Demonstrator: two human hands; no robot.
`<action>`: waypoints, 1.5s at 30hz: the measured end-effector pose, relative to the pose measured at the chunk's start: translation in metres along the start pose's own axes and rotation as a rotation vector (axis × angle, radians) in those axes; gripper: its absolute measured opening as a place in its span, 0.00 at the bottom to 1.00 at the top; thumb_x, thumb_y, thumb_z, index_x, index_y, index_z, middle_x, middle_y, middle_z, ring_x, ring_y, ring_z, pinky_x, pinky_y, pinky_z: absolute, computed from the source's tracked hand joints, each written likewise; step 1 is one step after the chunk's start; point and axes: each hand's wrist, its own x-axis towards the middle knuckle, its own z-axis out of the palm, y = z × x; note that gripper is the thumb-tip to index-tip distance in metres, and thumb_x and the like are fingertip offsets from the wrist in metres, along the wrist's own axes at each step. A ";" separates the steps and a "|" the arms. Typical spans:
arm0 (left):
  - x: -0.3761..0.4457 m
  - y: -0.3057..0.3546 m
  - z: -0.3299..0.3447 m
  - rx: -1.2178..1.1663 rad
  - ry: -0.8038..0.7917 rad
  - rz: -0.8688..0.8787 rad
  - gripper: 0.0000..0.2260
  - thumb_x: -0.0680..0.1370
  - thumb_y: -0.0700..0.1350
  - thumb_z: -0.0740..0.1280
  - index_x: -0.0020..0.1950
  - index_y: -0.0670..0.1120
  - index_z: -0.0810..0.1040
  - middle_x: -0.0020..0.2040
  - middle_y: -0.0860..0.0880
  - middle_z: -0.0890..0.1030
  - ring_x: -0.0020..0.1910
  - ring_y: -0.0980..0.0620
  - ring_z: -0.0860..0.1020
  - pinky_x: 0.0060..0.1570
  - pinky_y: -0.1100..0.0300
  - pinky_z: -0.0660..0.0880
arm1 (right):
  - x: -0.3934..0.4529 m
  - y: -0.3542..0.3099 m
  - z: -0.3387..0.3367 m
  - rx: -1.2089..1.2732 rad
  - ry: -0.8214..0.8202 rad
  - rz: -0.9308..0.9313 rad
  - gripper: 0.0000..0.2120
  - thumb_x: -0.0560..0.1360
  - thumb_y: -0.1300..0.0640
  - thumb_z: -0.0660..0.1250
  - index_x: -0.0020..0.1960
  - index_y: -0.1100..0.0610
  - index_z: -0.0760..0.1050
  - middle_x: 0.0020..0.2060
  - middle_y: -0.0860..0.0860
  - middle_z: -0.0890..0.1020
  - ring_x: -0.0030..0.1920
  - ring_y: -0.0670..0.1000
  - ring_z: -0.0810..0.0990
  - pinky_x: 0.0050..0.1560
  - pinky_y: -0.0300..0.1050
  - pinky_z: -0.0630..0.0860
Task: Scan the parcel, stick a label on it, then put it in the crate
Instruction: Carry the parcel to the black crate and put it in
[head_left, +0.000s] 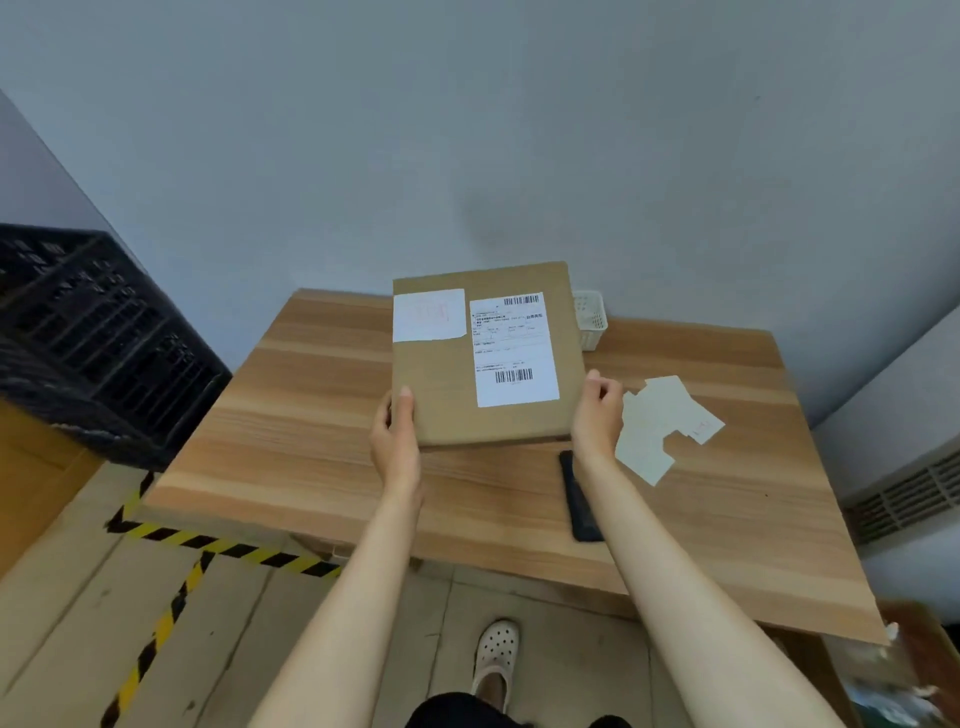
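Holding the parcel (467, 364) by both edges, left hand (395, 436) and right hand (597, 410) fingers grasping, we should carry it level toward the crate (93, 332).

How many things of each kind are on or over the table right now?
Parcel: 1
Labels stuck on the parcel: 2
Black scanner: 1
White basket: 1
Loose paper pile: 1, sheets uncountable
Total: 6
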 end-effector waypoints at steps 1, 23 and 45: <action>-0.004 0.007 -0.006 -0.026 0.004 0.026 0.22 0.79 0.57 0.67 0.70 0.48 0.75 0.63 0.56 0.79 0.59 0.57 0.77 0.53 0.65 0.70 | -0.007 -0.005 0.001 0.021 -0.020 -0.019 0.14 0.83 0.48 0.54 0.55 0.57 0.70 0.39 0.46 0.73 0.37 0.45 0.70 0.38 0.42 0.66; -0.028 0.062 -0.210 -0.228 0.470 0.218 0.22 0.80 0.57 0.65 0.71 0.51 0.74 0.61 0.56 0.80 0.55 0.63 0.78 0.39 0.76 0.74 | -0.154 -0.023 0.156 0.052 -0.546 -0.186 0.13 0.83 0.47 0.57 0.53 0.57 0.70 0.41 0.43 0.75 0.39 0.40 0.73 0.34 0.28 0.68; 0.065 0.131 -0.537 -0.288 0.961 0.235 0.24 0.80 0.60 0.63 0.74 0.52 0.69 0.65 0.57 0.74 0.65 0.57 0.71 0.63 0.61 0.67 | -0.402 -0.001 0.475 -0.016 -1.017 -0.209 0.13 0.84 0.46 0.53 0.47 0.54 0.65 0.37 0.43 0.69 0.37 0.43 0.67 0.39 0.39 0.64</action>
